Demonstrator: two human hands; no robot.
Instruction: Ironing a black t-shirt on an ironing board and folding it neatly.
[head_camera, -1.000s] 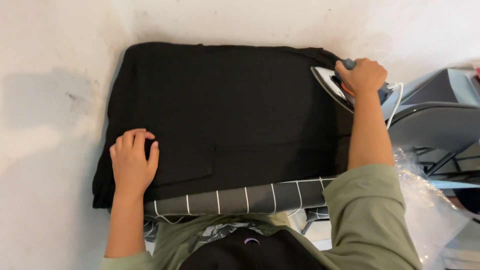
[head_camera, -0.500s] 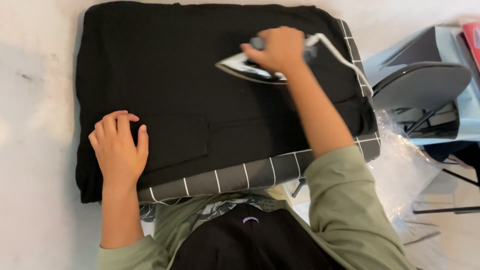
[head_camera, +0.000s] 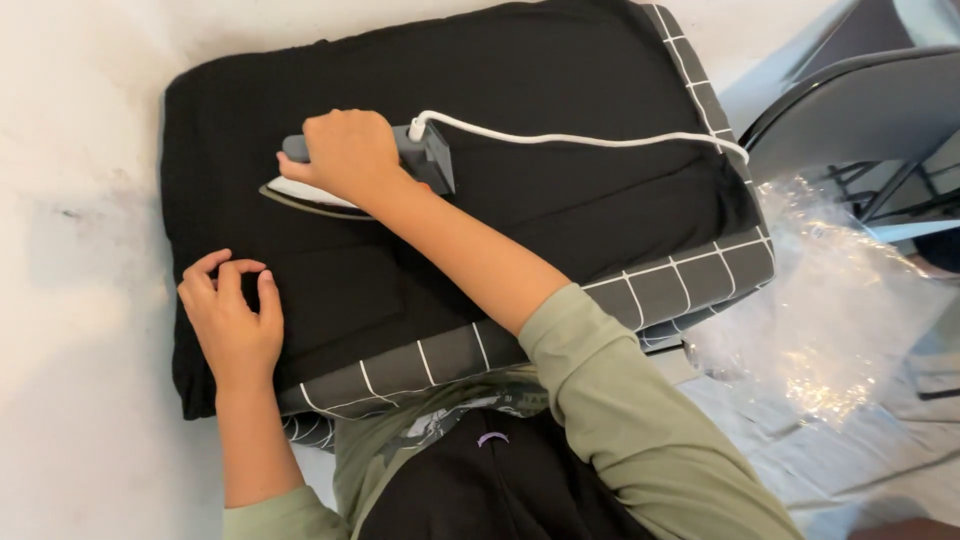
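A black garment (head_camera: 520, 130) of soft, matte cloth lies spread flat over a padded ironing board (head_camera: 690, 285), whose dark grey cover with thin white grid lines shows along the lower and right edges at the centre of the frame. The right hand (head_camera: 345, 155), at upper left of centre, is curled tight around the grey handle of an iron (head_camera: 400, 165), its pale pointed soleplate resting flat on the fabric and aimed toward the left. A white cord (head_camera: 580, 138) trails from the iron's rear across the garment to the right. The left hand (head_camera: 232, 320), at lower left, rests palm-down on the cloth near its edge, fingers loosely bent and partly spread, gripping nothing. Crinkled clear plastic (head_camera: 830, 320) lies at right, below a dark folding chair (head_camera: 860, 110).
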